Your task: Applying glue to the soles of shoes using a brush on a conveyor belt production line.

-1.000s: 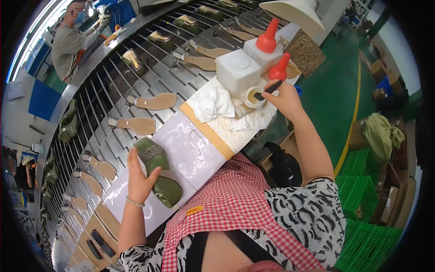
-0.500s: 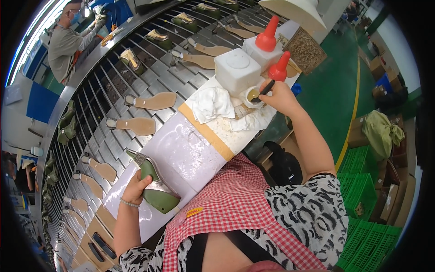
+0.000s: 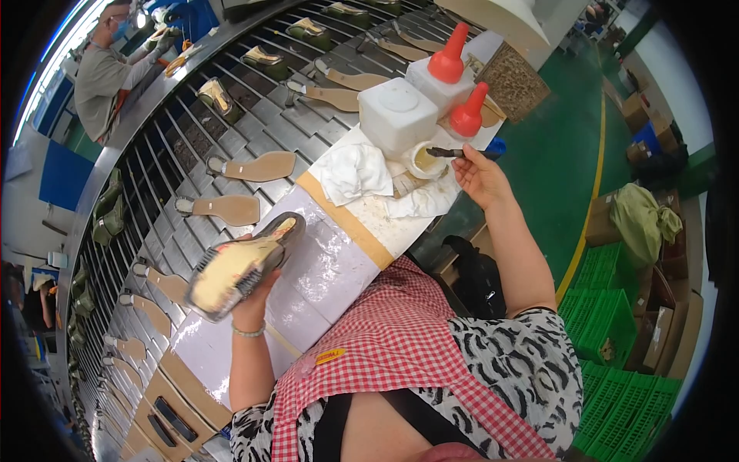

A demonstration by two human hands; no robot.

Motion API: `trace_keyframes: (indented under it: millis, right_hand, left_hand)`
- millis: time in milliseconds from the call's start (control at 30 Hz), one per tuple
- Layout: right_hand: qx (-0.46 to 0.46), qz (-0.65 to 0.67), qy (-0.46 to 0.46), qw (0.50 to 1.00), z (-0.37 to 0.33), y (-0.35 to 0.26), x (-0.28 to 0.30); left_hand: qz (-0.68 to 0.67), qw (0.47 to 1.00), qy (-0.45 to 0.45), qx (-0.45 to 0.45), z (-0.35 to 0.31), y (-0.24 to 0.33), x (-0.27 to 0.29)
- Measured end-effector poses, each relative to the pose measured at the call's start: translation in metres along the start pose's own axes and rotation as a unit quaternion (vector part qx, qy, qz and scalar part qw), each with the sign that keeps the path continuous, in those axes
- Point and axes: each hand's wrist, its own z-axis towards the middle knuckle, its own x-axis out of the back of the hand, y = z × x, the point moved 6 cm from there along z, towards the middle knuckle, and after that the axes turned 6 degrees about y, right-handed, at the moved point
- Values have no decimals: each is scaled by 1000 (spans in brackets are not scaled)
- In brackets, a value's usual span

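My left hand (image 3: pixel 258 303) is closed round a green shoe upper on a last (image 3: pixel 225 279), its pale yellowish underside turned up and slightly blurred. Between the fingertips of my right hand (image 3: pixel 483 179) is a brush (image 3: pixel 446 152) with a dark handle. The brush's dark tip is at the mouth of a small white jar (image 3: pixel 416 171), which holds a yellowish liquid. Beside the jar lie a crumpled white cloth (image 3: pixel 350 174) and another white cloth piece (image 3: pixel 423 202). Under the shoe is a work board with a glossy whitish covering (image 3: pixel 315 254).
Tan soles (image 3: pixel 227 209) and more green uppers (image 3: pixel 218 98) lie on the slatted metal conveyor (image 3: pixel 181 154). Behind the jar stand a white square container (image 3: pixel 396 115) and red-nozzled bottles (image 3: pixel 447 61). Green crates (image 3: pixel 596 323) stand at right. Across the conveyor is another person (image 3: pixel 104 73).
My left hand has turned the shoe over, from green side up to pale underside up, and raised it slightly. My right hand has drawn back a little, tilting the brush flatter at the jar.
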Motion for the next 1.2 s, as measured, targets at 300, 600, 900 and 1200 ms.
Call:
trace_keyframes:
  millis: [300, 600, 900, 1200]
  right_hand:
    - [-14, 64, -34, 997, -13, 18, 6]
    - [78, 58, -98, 990, -25, -2, -5]
    - [-7, 31, 29, 999, -1, 23, 19]
    - [-23, 195, -114, 974, 2, 29, 25]
  left_hand:
    - [89, 992, 60, -64, -14, 25, -23]
    - [-14, 998, 62, -12, -31, 17, -28]
    - [-32, 996, 76, 30, -43, 24, -33]
    - [-103, 991, 89, 12, -56, -7, -29]
